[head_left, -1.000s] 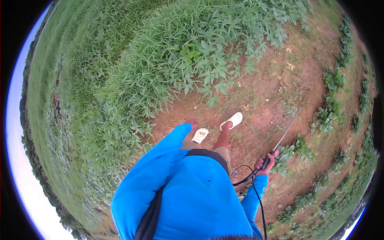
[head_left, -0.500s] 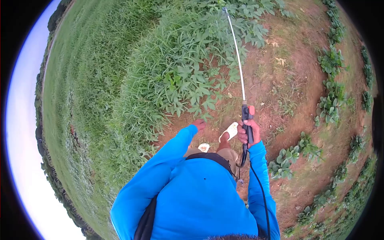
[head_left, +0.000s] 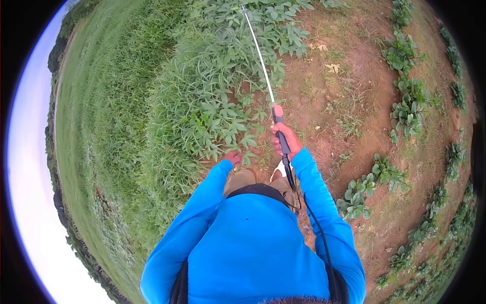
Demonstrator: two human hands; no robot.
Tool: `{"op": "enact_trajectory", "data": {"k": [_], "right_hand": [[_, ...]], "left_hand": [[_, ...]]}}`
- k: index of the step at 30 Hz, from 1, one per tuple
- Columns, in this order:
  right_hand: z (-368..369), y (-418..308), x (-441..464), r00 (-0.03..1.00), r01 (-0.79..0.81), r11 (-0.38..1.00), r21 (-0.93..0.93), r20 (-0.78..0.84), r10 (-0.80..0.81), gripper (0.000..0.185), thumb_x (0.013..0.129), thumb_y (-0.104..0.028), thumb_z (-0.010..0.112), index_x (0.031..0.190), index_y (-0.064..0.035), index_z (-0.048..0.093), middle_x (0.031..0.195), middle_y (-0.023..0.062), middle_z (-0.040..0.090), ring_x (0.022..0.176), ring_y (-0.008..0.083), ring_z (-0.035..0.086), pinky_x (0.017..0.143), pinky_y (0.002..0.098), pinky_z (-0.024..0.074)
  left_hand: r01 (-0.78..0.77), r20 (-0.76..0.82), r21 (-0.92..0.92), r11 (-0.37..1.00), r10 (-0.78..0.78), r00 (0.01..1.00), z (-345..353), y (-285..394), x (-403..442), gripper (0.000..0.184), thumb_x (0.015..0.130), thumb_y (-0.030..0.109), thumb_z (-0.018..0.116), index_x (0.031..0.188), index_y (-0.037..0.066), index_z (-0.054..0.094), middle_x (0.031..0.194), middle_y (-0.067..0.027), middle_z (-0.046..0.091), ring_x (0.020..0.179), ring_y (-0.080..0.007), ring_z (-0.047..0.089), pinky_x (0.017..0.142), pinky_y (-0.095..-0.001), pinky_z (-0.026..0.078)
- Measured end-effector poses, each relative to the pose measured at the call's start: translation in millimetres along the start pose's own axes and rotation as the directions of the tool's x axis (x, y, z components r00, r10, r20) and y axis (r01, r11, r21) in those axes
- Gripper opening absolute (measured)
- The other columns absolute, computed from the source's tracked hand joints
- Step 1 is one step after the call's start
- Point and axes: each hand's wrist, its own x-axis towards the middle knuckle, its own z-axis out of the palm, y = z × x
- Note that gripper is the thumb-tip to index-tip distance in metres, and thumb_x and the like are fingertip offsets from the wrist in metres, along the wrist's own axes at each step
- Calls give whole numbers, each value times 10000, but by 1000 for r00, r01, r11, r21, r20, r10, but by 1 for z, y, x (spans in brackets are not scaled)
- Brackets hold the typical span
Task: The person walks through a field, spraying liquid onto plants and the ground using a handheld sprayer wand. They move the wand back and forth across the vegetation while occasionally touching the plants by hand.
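Wand: one slim wand [head_left: 273, 103] in the right fingers' grip, slanting forward and slightly left; its rod [head_left: 259, 55] is straight, pale and shiny.
Tip: one small tip [head_left: 243, 8], well ahead of the right fingers, among or above green leaves; which, the view cannot tell.
Handle: one black handle [head_left: 279, 120] with a pinkish-red part just ahead of the right fingers.
Hose: one thin black hose [head_left: 318, 223], trailing behind the right fingers along the forearm.
Right hand: one right hand [head_left: 289, 139], its fingers curled around the handle.
Left hand: one left hand [head_left: 234, 157], near the weeds [head_left: 172, 111]; blur and angle make it impossible to tell whether its fingers are spread or pressed together.
Shoe: one white shoe [head_left: 280, 167] in view, partly hidden, just behind the right fingers.
Dry leaves: two clear ones, one tan leaf [head_left: 332, 68] and one paler leaf [head_left: 322, 47], ahead and right of the right fingers on reddish soil [head_left: 314, 111].
Crops: broad-leaved plants [head_left: 406, 114] in rows, too many to count, well right of the right fingers.
Sleeves: two, both bright blue, reaching to the wrists behind the fingers.
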Motion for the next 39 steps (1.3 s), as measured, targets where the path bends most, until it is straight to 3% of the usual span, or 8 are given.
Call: {"op": "enact_trajectory", "data": {"k": [7,10,13,15,21,30,32,39], "right_hand": [[-66,44,-58,977,6,977,215,-209,41,256,760,-325,589,722,-150,407,515,-13,391,356,88,343,317,235,286],[-80,58,-93,942,57,958,280,-334,41,249,765,-341,568,713,-155,411,516,-23,388,360,78,345,317,226,285],[-95,76,-124,929,78,938,338,-366,55,259,768,-368,553,752,-151,412,545,-30,369,374,69,330,326,221,277],[-99,90,-143,883,135,908,396,-463,71,252,767,-371,542,730,-166,401,531,-20,376,370,78,337,323,229,283],[-117,98,-168,809,279,837,470,-585,58,255,759,-381,540,741,-173,394,535,-23,358,367,86,320,322,233,276],[-208,-53,-109,750,471,783,406,-652,-112,272,752,-383,551,732,-145,419,530,-25,372,367,88,349,318,233,281],[-218,-90,-94,777,500,786,363,-590,-222,283,757,-390,549,733,-141,417,530,-23,370,364,84,343,311,236,289],[-179,-148,-62,902,319,853,414,-409,-139,277,769,-376,544,754,-131,417,544,-20,370,366,77,325,305,231,291]], "left_hand": [[216,-98,6,976,-214,972,-4,28,-9,310,810,319,560,883,22,608,790,-82,625,645,-158,544,606,-310,448],[5,-106,137,991,10,994,-2,4,12,306,791,306,574,877,15,618,809,-85,626,715,-174,555,689,-312,450],[-4,-134,172,985,28,991,6,13,34,300,781,302,578,871,19,621,788,-89,618,724,-179,553,691,-303,450],[-107,-32,185,977,115,993,9,27,46,288,785,297,557,861,25,613,750,-84,605,699,-182,554,655,-304,446],[198,23,116,973,-202,979,39,104,84,220,798,276,531,826,65,584,659,-14,556,495,-110,464,427,-281,362],[72,293,-43,996,-56,955,51,195,175,191,837,270,504,824,88,559,651,4,543,471,-72,427,396,-242,313],[17,254,71,997,-34,967,46,219,193,238,845,311,524,860,74,547,684,-19,546,495,-96,466,379,-232,320],[62,264,-7,998,-58,963,7,246,254,222,828,302,523,874,88,557,719,-16,552,497,-83,453,379,-224,316]]}}
